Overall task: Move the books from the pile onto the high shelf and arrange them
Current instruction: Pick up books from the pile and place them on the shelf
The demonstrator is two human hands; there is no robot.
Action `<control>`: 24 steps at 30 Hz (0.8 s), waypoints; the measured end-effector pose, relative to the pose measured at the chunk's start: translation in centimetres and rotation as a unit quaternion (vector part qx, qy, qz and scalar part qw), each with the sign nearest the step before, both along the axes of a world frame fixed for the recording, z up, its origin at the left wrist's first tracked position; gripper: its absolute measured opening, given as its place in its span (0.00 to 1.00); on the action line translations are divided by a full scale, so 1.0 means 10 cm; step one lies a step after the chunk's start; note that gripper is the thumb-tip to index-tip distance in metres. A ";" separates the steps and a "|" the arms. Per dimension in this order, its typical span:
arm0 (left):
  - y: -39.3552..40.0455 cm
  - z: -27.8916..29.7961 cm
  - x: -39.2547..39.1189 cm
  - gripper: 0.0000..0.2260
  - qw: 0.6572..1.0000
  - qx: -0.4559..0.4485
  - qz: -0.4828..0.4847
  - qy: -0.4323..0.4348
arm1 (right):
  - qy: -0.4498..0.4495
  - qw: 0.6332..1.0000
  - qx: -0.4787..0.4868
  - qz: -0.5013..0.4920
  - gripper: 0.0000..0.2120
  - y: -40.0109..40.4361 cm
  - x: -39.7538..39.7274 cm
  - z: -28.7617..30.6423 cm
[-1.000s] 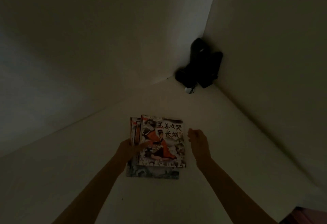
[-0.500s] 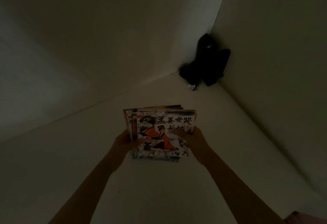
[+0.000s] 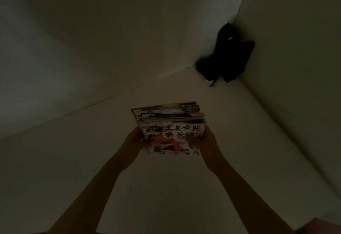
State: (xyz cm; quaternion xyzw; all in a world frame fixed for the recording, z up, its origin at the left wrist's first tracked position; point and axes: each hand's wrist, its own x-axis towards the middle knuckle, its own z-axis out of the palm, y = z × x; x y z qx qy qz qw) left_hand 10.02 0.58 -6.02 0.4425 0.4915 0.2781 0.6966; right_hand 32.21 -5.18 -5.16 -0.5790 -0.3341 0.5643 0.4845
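A stack of several thin picture books [image 3: 170, 128] stands tilted up on the pale shelf board [image 3: 166, 187], its bottom edge on the board. The front cover shows an orange-robed figure and black characters. My left hand [image 3: 133, 139] grips the stack's left edge. My right hand [image 3: 204, 140] grips its right edge, thumb on the front cover. The top edges of the books fan out unevenly.
A dark, black object [image 3: 228, 52] with a small cable sits in the far right corner of the shelf. Pale walls close the shelf at the back and on the right. The scene is dim.
The books lay flat under my left hand a second ago. My right hand came in and took the right edge, and both hands have tipped the stack up towards upright.
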 end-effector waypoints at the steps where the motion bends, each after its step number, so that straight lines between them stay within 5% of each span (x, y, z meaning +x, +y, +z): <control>1: -0.03 -0.02 -0.02 0.27 1.000 0.002 0.013 0.002 | 0.002 1.000 0.002 0.004 0.23 -0.01 0.00 0.01; 5: -0.12 0.02 -0.05 0.23 0.999 0.022 0.012 0.022 | 0.005 1.000 0.011 0.023 0.23 -0.08 -0.02 0.04; 8: -0.08 0.22 -0.02 0.11 0.998 0.053 0.025 -0.001 | -0.008 0.999 0.025 0.030 0.19 -0.12 -0.03 0.12; 9: -0.05 0.32 0.02 0.10 0.996 0.057 0.058 -0.034 | -0.020 0.999 0.026 0.021 0.17 -0.12 -0.04 0.15; 11: 0.03 0.44 0.10 0.28 0.988 0.051 0.130 -0.067 | -0.036 0.999 0.022 -0.021 0.20 -0.11 -0.07 0.23; 14: -0.02 0.56 0.29 0.20 0.971 0.082 0.224 -0.017 | 0.013 0.996 0.001 -0.091 0.27 -0.08 -0.14 0.36; 19: -0.26 0.48 0.34 0.10 0.973 0.151 0.172 0.018 | -0.012 0.990 -0.030 -0.134 0.34 -0.08 -0.25 0.46; 24: -0.22 0.37 0.23 0.13 0.980 0.117 0.158 0.019 | 0.024 0.988 -0.057 -0.141 0.23 -0.13 -0.21 0.40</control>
